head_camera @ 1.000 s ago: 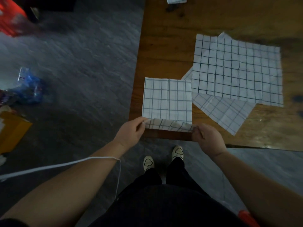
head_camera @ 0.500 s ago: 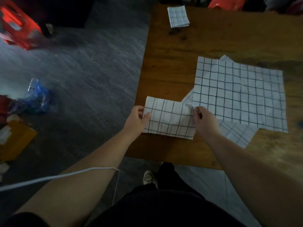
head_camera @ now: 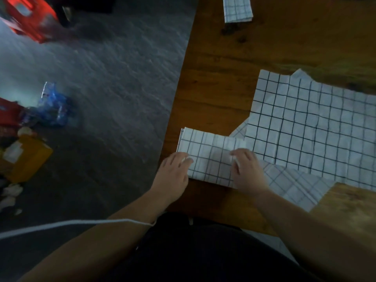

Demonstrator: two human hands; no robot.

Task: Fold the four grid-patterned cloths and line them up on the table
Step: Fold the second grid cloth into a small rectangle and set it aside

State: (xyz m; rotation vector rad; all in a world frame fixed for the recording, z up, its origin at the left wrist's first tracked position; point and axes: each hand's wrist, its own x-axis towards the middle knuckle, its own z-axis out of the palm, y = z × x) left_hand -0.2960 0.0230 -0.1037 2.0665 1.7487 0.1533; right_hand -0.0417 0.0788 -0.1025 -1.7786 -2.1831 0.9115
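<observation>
A dark wooden table (head_camera: 213,88) fills the right half of the frame, with grey stone floor (head_camera: 122,88) to its left. At lower centre the half-folded cloth (head_camera: 209,157) lies close to the table's left edge. We have both hands flat on it, pressing rather than pinching: the left hand (head_camera: 173,171) with straight fingers on its left end, the right hand (head_camera: 248,171) with fingers extended on its right end. We judge the main risk to be a crooked crease, since the layers look slightly offset at the cloth's upper left corner. Pressing now would set that skew. A sideways smoothing stroke could also slide the cloth toward the table edge (it has little margin there). Its right end meets the large open cloth (head_camera: 315,129), which lies over a second open cloth (head_camera: 293,186) at lower right. Lifting carelessly could drag either one along. These two crowd the space where a row might go. One finished cloth (head_camera: 237,9) sits at the top edge of the frame. On the floor at left are a blurred red object (head_camera: 30,19), a blue bag (head_camera: 55,106) and a yellow box (head_camera: 26,157). A white cord (head_camera: 71,223) crosses the left forearm and might snag.
</observation>
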